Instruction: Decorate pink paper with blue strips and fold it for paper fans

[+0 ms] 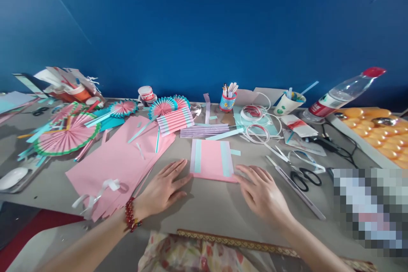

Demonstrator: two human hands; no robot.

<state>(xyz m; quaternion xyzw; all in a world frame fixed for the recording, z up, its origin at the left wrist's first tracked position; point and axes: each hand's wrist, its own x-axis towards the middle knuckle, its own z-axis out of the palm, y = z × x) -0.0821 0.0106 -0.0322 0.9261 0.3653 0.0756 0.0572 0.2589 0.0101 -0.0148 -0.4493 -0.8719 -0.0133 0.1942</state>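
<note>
A pink paper panel lies flat in front of me, with light blue and lilac strips along its left and right sides and a fold along its near edge. My left hand rests on the table by its left near corner, fingers stretched out and holding nothing. At the right near corner, the fingertips of my right hand touch or almost touch the paper; its fingers are spread. Just behind the panel are pleated lilac paper and a pale blue strip.
Pink sheets and folded paper fans cover the left side. Black-handled scissors and a craft knife lie right. Behind stand a pen cup, a paper cup and a leaning plastic bottle.
</note>
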